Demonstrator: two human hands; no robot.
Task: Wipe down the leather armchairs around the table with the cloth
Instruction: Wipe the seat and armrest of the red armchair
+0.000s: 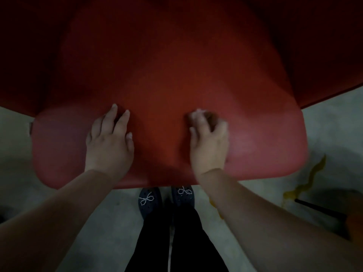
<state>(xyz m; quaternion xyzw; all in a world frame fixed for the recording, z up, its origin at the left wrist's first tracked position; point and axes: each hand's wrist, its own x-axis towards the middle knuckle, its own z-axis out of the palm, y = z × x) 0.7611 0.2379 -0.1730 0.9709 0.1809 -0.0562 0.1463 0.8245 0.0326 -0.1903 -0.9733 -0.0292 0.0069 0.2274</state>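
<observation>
Both hands are down on the red leather seat cushion (167, 85), close to its front edge, and the person stands right against that edge, dark bow-trimmed shoes (150, 199) just peeking out beneath it. The left hand (110, 142) lies flat, fingers straight and a little spread, palm on the leather, holding nothing. It looks like the brace here. The right hand (208, 142) sits just beside it toward the cushion's right corner, fingers bunched and curled, and blurred. There may be a small dark wad under those fingertips, but whether that is the cloth I cannot tell; no cloth shows plainly anywhere on or beside the cushion.

So the step in hand reads as wiping the front of the seat. To do it well: keep the left palm pressing so the cushion doesn't shift, work the right hand in overlapping strokes from the front edge back toward the dark, dim rear of the cushion, then out to both rounded corners. Light pressure should suit the leather. One caution: a yellowish smear (312, 173) lies on the pale floor (334, 124) off the cushion's right corner, so the feet should stay clear of it.
</observation>
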